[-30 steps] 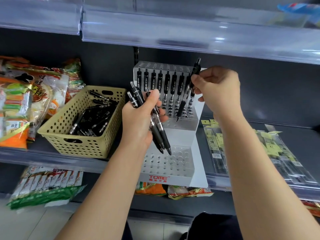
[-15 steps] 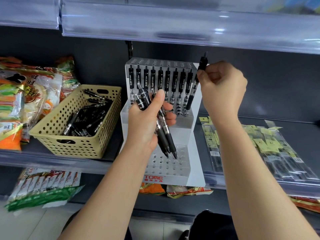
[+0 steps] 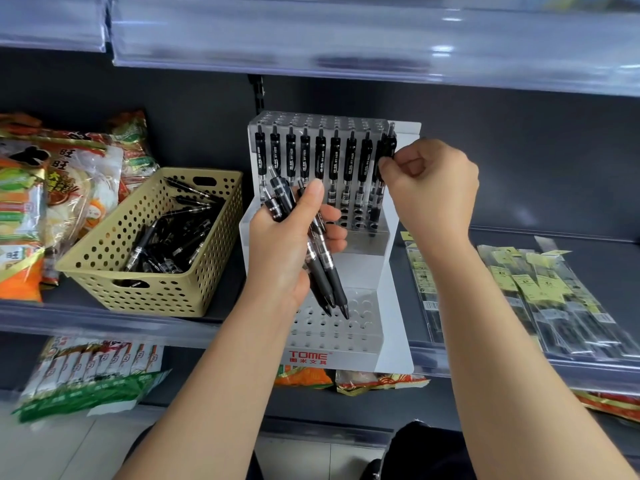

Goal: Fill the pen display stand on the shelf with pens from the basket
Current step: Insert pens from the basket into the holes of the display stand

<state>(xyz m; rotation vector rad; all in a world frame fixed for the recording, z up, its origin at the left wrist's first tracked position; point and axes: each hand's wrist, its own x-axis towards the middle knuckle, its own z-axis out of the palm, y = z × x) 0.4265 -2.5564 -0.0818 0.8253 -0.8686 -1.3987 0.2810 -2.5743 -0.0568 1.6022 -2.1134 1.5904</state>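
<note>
Standing on the dark shelf, the stepped acrylic pen display stand is adjoining a tan perforated basket of loose pens. The left hand is gripping a bundle of black pens; the right hand is pinching one pen at the top row's right end.

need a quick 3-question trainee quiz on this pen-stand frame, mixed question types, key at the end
1. True or false: the right hand pinches a pen at the right end of the row standing in the top tier of the pen display stand.
2. Where does the basket sit relative to the stand? A) to its left B) to its right C) on the shelf above
3. What does the left hand grip?

Key: 1 true. 2 A. 3 a bunch of black pens, tips pointing down.
</note>
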